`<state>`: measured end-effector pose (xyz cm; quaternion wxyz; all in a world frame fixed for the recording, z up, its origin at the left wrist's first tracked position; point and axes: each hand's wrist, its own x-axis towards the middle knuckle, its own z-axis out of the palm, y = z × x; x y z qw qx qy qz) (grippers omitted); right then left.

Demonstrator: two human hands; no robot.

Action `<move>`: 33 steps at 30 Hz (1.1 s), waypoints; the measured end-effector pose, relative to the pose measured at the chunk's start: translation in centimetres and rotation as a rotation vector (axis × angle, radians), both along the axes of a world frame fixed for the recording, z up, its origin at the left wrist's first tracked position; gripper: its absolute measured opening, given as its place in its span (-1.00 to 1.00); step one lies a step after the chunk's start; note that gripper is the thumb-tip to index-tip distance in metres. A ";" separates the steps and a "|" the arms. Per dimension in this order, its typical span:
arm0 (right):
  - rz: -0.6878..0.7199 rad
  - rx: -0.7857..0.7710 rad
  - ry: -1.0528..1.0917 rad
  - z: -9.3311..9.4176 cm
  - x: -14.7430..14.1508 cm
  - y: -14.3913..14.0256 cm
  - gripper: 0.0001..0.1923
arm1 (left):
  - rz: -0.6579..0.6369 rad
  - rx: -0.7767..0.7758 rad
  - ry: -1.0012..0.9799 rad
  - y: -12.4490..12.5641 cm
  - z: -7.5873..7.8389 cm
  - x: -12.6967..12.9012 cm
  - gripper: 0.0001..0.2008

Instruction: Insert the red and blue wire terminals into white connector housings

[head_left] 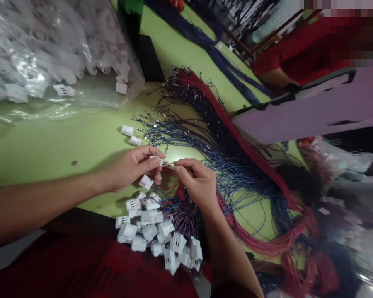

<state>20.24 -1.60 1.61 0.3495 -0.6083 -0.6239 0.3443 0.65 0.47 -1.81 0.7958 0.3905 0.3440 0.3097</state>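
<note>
My left hand (133,167) pinches a small white plastic connector housing (158,159) between thumb and fingers, with a second white housing (146,181) tucked under its lower fingers. My right hand (196,180) pinches the tip of a thin wire (168,164) right at that housing. Below both hands lies a heap of white housings with red and blue wires attached (160,234), at the table's near edge.
A big bundle of loose blue and red wires (233,165) fans across the green table (65,145). Two loose housings (131,135) lie beyond my left hand. A clear bag of white housings (49,49) fills the top left. Another person in red (301,54) sits at the far right behind a purple board (313,107).
</note>
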 end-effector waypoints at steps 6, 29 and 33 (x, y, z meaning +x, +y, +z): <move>-0.002 0.053 -0.066 0.1 0.1 -1.1 -0.90 | -0.011 0.012 0.084 0.0 0.0 0.1 -0.76; 0.149 0.203 -0.261 -1.0 -1.5 -2.1 -0.87 | -0.046 -0.016 0.106 -0.2 0.4 0.5 -0.87; 0.207 0.187 -0.271 -0.4 -1.3 -2.0 -0.83 | -0.045 -0.006 0.107 -0.3 0.4 0.6 -0.87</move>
